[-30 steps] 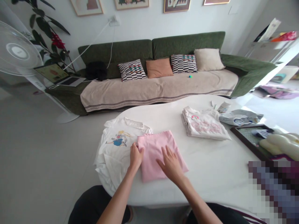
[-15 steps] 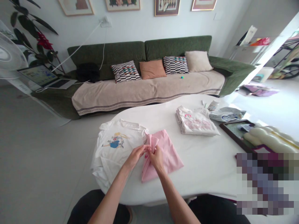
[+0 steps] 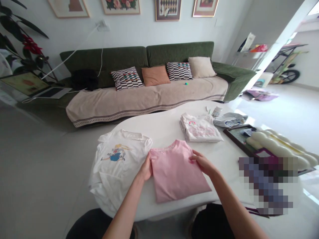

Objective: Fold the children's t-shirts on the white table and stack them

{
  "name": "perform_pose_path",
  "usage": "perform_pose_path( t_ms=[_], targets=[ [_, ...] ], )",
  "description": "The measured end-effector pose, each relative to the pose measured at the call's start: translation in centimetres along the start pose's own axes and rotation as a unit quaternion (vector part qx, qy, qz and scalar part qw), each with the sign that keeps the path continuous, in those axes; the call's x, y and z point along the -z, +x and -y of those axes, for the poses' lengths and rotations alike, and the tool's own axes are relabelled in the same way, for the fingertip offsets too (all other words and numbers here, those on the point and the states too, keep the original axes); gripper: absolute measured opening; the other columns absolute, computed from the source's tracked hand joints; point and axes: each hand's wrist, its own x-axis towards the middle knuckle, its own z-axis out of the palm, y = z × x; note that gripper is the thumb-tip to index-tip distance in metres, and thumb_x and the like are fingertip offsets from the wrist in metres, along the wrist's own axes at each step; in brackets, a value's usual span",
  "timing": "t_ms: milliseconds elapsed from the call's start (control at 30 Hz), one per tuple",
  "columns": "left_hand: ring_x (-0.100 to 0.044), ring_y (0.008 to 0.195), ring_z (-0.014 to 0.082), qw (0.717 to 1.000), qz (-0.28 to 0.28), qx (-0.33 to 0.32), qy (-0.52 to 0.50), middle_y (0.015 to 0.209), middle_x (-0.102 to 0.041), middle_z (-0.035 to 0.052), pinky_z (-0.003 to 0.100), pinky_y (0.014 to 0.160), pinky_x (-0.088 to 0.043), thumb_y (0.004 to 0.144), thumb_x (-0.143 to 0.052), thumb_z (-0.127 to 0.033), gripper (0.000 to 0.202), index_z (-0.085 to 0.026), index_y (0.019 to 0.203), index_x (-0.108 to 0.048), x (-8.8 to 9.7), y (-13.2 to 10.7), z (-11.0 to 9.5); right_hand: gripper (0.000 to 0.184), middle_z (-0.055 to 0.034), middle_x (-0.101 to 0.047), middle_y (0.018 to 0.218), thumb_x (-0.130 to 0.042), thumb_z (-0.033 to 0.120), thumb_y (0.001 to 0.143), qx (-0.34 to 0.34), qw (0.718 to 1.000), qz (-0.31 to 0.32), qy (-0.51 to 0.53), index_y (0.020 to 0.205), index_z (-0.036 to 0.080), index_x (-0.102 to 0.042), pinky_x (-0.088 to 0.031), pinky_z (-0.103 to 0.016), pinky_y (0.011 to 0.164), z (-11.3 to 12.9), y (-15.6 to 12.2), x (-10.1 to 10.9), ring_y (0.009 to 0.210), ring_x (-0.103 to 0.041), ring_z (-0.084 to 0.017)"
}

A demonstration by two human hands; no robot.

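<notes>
1. White printed T-shirt [image 3: 117,162]: lying spread out on the white desk [image 3: 161,124], just left of the pink shirt [image 3: 176,172]. Its right side is touching the pink shirt's left edge, and its near hem is hanging over the desk's rim.

2. Left hand [image 3: 147,167]: resting at the pink shirt's left edge, between it and the printed T-shirt. Grip: the fingers are lying straight and close together against the cloth, not closing round anything that shows.

3. Pink shirt (the piece both hands are touching): lying folded into a rough rectangle near the front of the desk, with its neckline pointing away from the person.

4. Right hand [image 3: 203,162]: reaching in over the pink shirt's right edge, toward its upper corner. Grip: the fingers are curling lightly onto the cloth, and I cannot tell whether they are pinching it.

5. Folded white shirt [image 3: 200,127] with pale pink print: sitting behind and to the right of the pink shirt, clearly apart from it.

6. Crumpled plastic bag [image 3: 229,119]: lying further right of the pink shirt, just beyond the folded white shirt.

7. Dark-framed tray [image 3: 236,137]: lying to the right of the pink shirt, with a cream ribbed object [image 3: 279,147] stretching across it.

8. Green sofa [image 3: 159,56]: standing well behind the pink shirt, beyond the desk.
</notes>
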Motion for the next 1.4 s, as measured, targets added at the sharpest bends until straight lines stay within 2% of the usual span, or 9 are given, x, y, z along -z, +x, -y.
perform_pose_path(
  t_ms=[167, 267, 400, 567, 767, 1033, 1200, 1267, 1400],
  targets=[
    [-0.057, 0.053, 0.0104, 0.985, -0.125, -0.062, 0.103, 0.068, -0.061, -0.0029, 0.019, 0.048, -0.041, 0.073, -0.055, -0.038, 0.038, -0.022, 0.106, -0.046, 0.4, 2.1, 0.3, 0.051, -0.003, -0.059, 0.076, -0.058, 0.049, 0.066, -0.021, 0.978, -0.116, -0.171, 0.106, 0.019, -0.046, -0.042, -0.025, 0.055, -2.9, 3.5, 2.3, 0.061, -0.056, -0.014],
    [-0.054, 0.051, 0.0094, 0.958, -0.179, -0.125, 0.185, 0.064, -0.058, -0.0042, 0.018, 0.047, -0.039, 0.072, -0.056, -0.035, 0.037, -0.021, 0.104, -0.045, 0.6, 3.0, 0.4, 0.043, -0.0027, -0.056, 0.071, -0.055, 0.047, 0.069, 0.044, 0.924, -0.201, -0.322, 0.1, 0.019, -0.048, -0.039, -0.026, 0.057, -3.1, 5.2, 1.5, 0.063, -0.053, -0.016],
    [-0.052, 0.052, 0.0097, 0.919, -0.171, -0.213, 0.285, 0.06, -0.056, -0.0035, 0.017, 0.048, -0.037, 0.072, -0.055, -0.038, 0.03, -0.018, 0.094, -0.05, 0.9, 3.6, 0.5, 0.019, -0.0065, -0.056, 0.081, -0.041, 0.034, 0.078, 0.086, 0.883, -0.233, -0.399, 0.085, 0.02, -0.05, -0.035, -0.026, 0.059, -3.3, 5.9, 0.3, 0.068, -0.052, -0.017],
    [-0.055, 0.06, 0.0117, 0.888, -0.145, -0.285, 0.33, 0.066, -0.059, -0.002, 0.018, 0.054, -0.04, 0.073, -0.053, -0.037, 0.026, -0.018, 0.092, -0.053, 0.5, 5.5, -0.9, 0.024, -0.0024, -0.054, 0.07, -0.027, 0.035, 0.083, 0.135, 0.901, -0.235, -0.338, 0.09, 0.02, -0.045, -0.034, -0.026, 0.057, -3.5, 5.6, 0.4, 0.062, -0.049, -0.016],
    [-0.056, 0.06, 0.0117, 0.882, -0.222, -0.251, 0.332, 0.072, -0.061, 0.0009, 0.021, 0.057, -0.042, 0.075, -0.051, -0.033, 0.02, -0.017, 0.085, -0.057, -0.4, 8.3, -2.8, 0.028, 0.0006, -0.051, 0.068, -0.032, 0.036, 0.081, 0.151, 0.924, -0.244, -0.253, 0.102, 0.02, -0.041, -0.036, -0.023, 0.048, -2.8, 6.9, 0.6, 0.052, -0.046, -0.012],
    [-0.054, 0.054, 0.0105, 0.892, -0.141, -0.24, 0.356, 0.065, -0.059, -0.0001, 0.02, 0.052, -0.044, 0.066, -0.059, -0.022, 0.009, -0.017, 0.073, -0.061, 0.7, 8.3, -5.5, 0.027, -0.0006, -0.056, 0.074, -0.036, 0.031, 0.078, 0.137, 0.934, -0.211, -0.252, 0.101, 0.019, -0.043, -0.035, -0.02, 0.04, -3.2, 6.7, 0.7, 0.043, -0.045, -0.009],
    [-0.056, 0.062, 0.0102, 0.925, -0.029, -0.223, 0.306, 0.071, -0.06, -0.0008, 0.022, 0.061, -0.046, 0.07, -0.054, -0.022, 0.008, -0.017, 0.076, -0.056, 0.1, 8.5, -6.9, 0.03, -0.002, -0.058, 0.076, -0.032, 0.029, 0.08, 0.151, 0.926, -0.196, -0.284, 0.106, 0.018, -0.043, -0.04, -0.024, 0.047, -3.4, 6.8, 1.1, 0.046, -0.048, -0.011],
    [-0.056, 0.062, 0.0097, 0.95, -0.007, -0.16, 0.268, 0.068, -0.06, -0.0016, 0.023, 0.064, -0.046, 0.069, -0.053, -0.019, 0.01, -0.017, 0.079, -0.054, 0.1, 8.8, -7.2, 0.031, -0.007, -0.059, 0.086, -0.033, 0.026, 0.08, 0.16, 0.906, -0.22, -0.323, 0.108, 0.017, -0.045, -0.044, -0.028, 0.057, -3.0, 6.7, 0.9, 0.061, -0.055, -0.015],
    [-0.058, 0.057, 0.011, 0.966, -0.008, -0.056, 0.253, 0.064, -0.061, -0.0003, 0.026, 0.062, -0.047, 0.064, -0.057, -0.015, 0.018, -0.015, 0.082, -0.054, 0.4, 9.7, -7.6, 0.042, -0.0156, -0.049, 0.115, -0.037, 0.02, 0.08, 0.251, 0.803, -0.279, -0.463, 0.122, 0.015, -0.042, -0.039, -0.038, 0.084, -2.0, 4.6, -2.7, 0.103, -0.048, -0.025]
  ],
)
